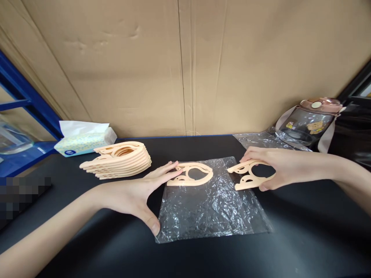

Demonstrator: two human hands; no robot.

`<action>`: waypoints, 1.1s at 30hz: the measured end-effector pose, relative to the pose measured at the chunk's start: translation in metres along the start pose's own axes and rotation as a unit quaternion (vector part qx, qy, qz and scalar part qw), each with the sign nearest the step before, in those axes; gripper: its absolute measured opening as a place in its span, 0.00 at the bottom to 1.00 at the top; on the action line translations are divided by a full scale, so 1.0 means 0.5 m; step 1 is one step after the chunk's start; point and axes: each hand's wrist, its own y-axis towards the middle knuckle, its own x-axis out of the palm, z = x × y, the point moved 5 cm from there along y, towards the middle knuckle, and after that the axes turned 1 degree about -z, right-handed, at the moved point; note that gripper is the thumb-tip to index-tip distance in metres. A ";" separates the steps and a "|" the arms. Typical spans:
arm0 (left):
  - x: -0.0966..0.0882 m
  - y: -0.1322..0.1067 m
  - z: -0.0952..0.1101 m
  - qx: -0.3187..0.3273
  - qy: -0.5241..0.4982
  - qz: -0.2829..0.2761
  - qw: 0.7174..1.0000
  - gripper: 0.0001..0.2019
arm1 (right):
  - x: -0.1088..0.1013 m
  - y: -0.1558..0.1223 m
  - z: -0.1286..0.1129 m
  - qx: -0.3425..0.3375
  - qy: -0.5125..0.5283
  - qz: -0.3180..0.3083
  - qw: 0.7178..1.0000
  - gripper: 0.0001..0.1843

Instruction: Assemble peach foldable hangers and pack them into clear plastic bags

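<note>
A clear plastic bag (203, 216) lies flat and crinkled on the black table. At its upper part is a peach folded clothes hanger (209, 176); I cannot tell whether it is inside the bag or on top. My left hand (130, 197) has its fingers spread, fingertips over the hanger's left end and thumb at the bag's lower left corner. Pinched in my right hand (272, 164) is another folded hanger (247, 184), over the bag's right edge with its two ends pointing left. A stack of several matching hangers (127, 168) stands to the left.
Behind the stack is a tissue pack (87, 141). More clear plastic (261, 139) lies at the back right beside a strapped drink bottle (308, 123). A cardboard wall (145, 77) rises behind the table (179, 258), and a blue frame (26, 96) borders the left.
</note>
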 end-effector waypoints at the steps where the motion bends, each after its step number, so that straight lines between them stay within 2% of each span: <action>1: 0.001 0.001 0.000 0.000 -0.001 -0.006 1.000 0.60 | 0.001 0.000 -0.008 -0.008 -0.001 -0.007 1.000 0.27; 6: 0.007 0.006 -0.005 -0.003 -0.017 -0.029 0.999 0.60 | 0.010 0.001 -0.047 -0.030 -0.011 -0.055 0.998 0.28; 14: 0.009 0.006 -0.010 -0.012 -0.029 -0.052 0.998 0.59 | 0.056 0.004 -0.088 -0.033 0.039 -0.107 0.993 0.30; 24: 0.010 0.006 -0.010 0.003 -0.019 -0.040 0.999 0.58 | 0.071 0.017 -0.111 -0.047 0.054 -0.063 0.995 0.26; 26: 0.010 0.006 -0.010 0.001 -0.018 -0.046 0.999 0.57 | 0.067 0.016 -0.110 -0.038 0.054 -0.065 0.996 0.27; 30: 0.008 0.006 -0.008 -0.002 -0.015 -0.047 0.999 0.57 | 0.047 0.003 -0.079 -0.004 0.073 -0.092 0.993 0.37; 33: 0.007 0.006 -0.006 0.007 -0.015 -0.042 0.999 0.56 | 0.034 -0.007 -0.048 0.021 0.095 -0.123 0.988 0.36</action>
